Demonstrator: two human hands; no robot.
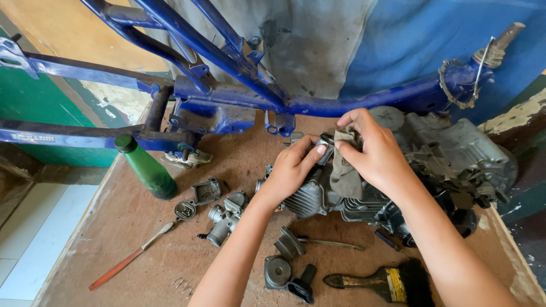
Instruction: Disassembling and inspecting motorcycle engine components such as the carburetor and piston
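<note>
Head view: right hand [372, 150] pinching grey rag [345, 170] atop engine [449, 156], left hand [290, 170] gripping it.

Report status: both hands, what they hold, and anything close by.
Left hand pinches small metal part. Right hand presses grey rag onto it, over engine. Carburetor, brush lie nearby.

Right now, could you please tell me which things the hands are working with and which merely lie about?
In hand: left hand, right hand, grey cloth rag, small metal part, grey finned engine.
Lying about: green plastic bottle, red-handled screwdriver, yellow-banded brush, grey carburettor.
</note>
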